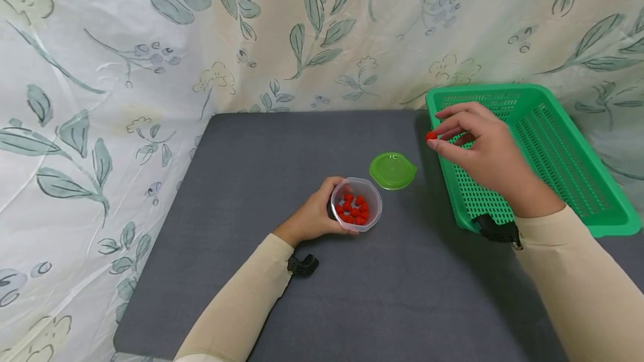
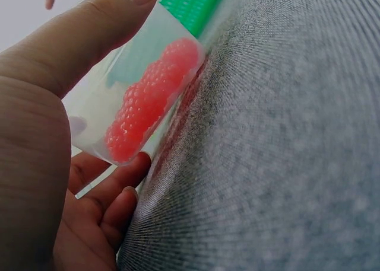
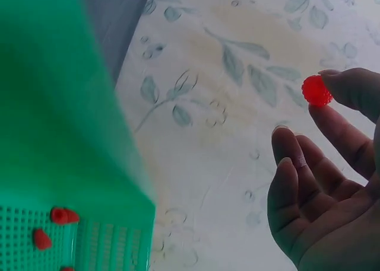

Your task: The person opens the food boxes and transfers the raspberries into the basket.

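My left hand [image 1: 320, 213] grips a small clear plastic container [image 1: 374, 200] from its left side, thumb and fingers around the wall. Inside it lie several red raspberries [image 1: 355, 212], seen through the wall as a bumpy layer of berries [image 2: 151, 99] in the left wrist view. Between thumb and index finger, my right hand [image 1: 485, 147] pinches one raspberry [image 3: 316, 91], held above the left edge of the green basket [image 1: 453, 183]. The other right fingers are loosely bent and hold nothing. More raspberries [image 3: 43, 239] lie on the basket's floor in the right wrist view.
A round green lid [image 1: 393, 171] with a tab lies on the dark grey table [image 1: 261, 161], between container and basket. The basket stands at the table's right side. Behind and to the left hangs a leaf-patterned cloth [image 1: 166, 27].
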Demonstrator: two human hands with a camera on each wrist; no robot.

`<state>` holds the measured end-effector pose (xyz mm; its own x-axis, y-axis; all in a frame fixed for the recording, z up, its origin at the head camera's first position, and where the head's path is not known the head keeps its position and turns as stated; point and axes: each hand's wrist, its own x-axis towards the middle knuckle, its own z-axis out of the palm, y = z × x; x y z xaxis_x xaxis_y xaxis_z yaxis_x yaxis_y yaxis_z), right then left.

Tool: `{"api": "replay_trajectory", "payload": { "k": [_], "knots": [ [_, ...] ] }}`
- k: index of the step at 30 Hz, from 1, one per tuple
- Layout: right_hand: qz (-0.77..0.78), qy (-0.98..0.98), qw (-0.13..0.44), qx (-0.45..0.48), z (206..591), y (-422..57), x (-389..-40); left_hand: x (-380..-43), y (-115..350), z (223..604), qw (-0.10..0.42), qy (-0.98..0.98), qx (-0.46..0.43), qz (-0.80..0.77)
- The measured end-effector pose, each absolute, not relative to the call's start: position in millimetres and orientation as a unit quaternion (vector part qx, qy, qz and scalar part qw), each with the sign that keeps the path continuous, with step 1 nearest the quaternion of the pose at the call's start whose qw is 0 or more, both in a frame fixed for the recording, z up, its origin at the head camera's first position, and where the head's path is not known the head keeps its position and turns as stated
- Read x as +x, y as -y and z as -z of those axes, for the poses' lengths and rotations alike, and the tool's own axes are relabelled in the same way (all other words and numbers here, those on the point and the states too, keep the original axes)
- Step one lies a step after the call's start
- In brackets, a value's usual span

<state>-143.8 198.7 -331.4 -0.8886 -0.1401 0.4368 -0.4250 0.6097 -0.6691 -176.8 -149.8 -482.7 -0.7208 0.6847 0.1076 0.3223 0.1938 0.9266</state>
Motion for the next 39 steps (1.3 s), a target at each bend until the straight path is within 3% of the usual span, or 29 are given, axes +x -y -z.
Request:
{"api": "replay_trajectory", "payload": {
  "k": [14, 23, 39],
  "knots": [
    [-0.383, 0.916, 0.098, 0.061, 340.8, -242.7, -169.3, -177.1, 150.4, 484.2, 0.171, -0.760, 0.331, -0.532],
    [-0.386, 0.922, 0.016, -0.001, 353.2, -266.3, -187.6, -176.8, 151.1, 484.3, 0.172, -0.757, 0.328, -0.538],
    [-0.379, 0.924, -0.036, -0.035, 361.2, -288.4, -209.5, -176.2, 150.7, 483.2, 0.170, -0.759, 0.328, -0.536]
  ]
}}
